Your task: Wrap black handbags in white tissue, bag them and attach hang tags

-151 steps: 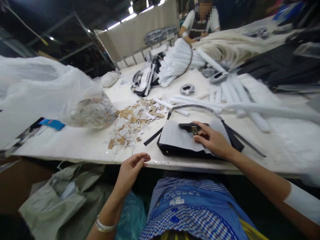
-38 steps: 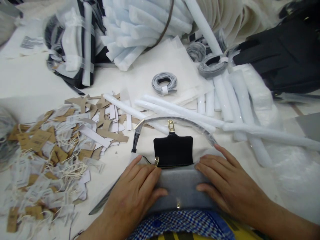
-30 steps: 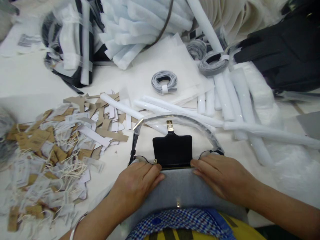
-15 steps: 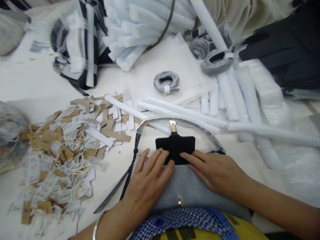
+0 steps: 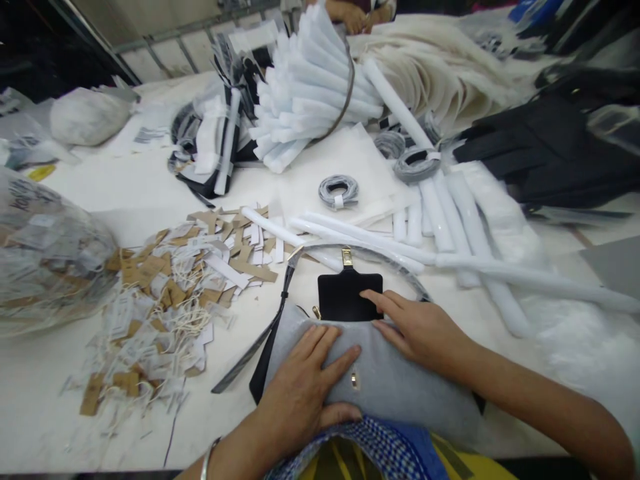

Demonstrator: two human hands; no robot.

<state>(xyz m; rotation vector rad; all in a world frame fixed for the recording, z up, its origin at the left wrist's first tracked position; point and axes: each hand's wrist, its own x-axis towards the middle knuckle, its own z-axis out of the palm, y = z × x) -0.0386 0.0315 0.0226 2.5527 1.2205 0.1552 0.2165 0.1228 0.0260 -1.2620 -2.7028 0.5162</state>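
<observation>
A handbag (image 5: 400,380) with a greyish protective covering lies against my body at the table's front edge. Its black flap (image 5: 345,300) stands up beyond the top edge, with a gold clasp piece (image 5: 347,257) at the end. My left hand (image 5: 310,380) rests flat on the grey front with fingers spread. With the index finger stretched onto the black flap, my right hand (image 5: 410,323) lies over the bag's upper edge. A small gold fitting (image 5: 355,380) shows on the front. The wrapped strap (image 5: 370,252) arches behind the flap.
Paper tags with strings (image 5: 165,280) are heaped to the left, beside a clear plastic bag (image 5: 50,253). White foam tubes (image 5: 360,233) and a coiled strap (image 5: 339,192) lie beyond. Black goods (image 5: 545,147) are at the right. Another person's hands (image 5: 357,19) show at the far edge.
My left hand has moved off the black flap, down onto the grey front. My right hand stays at the flap. The view has tilted up, showing more of the table's far side.
</observation>
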